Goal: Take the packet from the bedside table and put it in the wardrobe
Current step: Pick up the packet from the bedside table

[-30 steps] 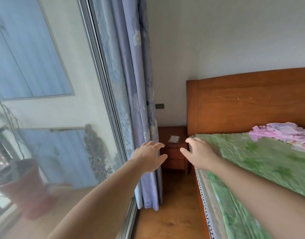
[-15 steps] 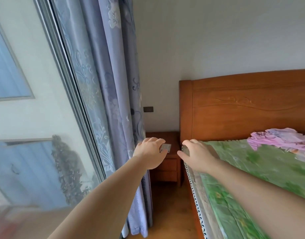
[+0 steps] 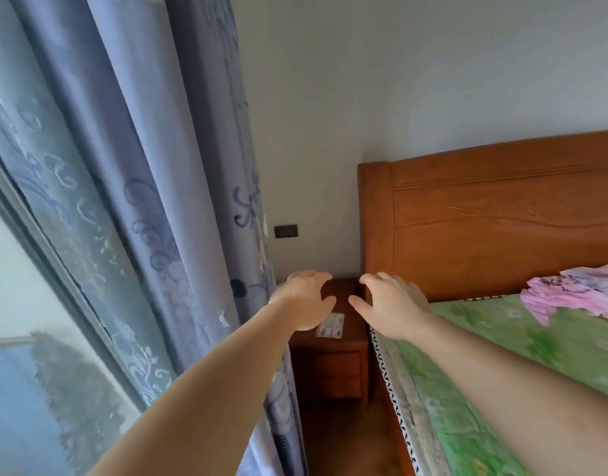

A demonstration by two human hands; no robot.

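From the head camera I see both of my arms stretched forward toward the corner of the room. My left hand (image 3: 304, 302) hovers over the bedside table (image 3: 330, 352), its fingers (image 3: 313, 276) spread wide and holding nothing. My right hand (image 3: 390, 304) hangs beside it, above the gap between the table and the bed (image 3: 501, 372), fingers likewise spread and empty. The packet (image 3: 331, 326) lies flat on the worktop of the bedside table, near its front edge, between my two hands and partly hidden by the left thumb; neither hand touches it as far as I can tell. The table's drawer fronts below are closed, so I cannot see what is in them. A blue curtain (image 3: 151, 201) hangs to the left against the window frame. A wooden headboard (image 3: 484, 218) stands behind the green bedcover, and a pink cloth (image 3: 577, 293) lies crumpled on the bed at the right.
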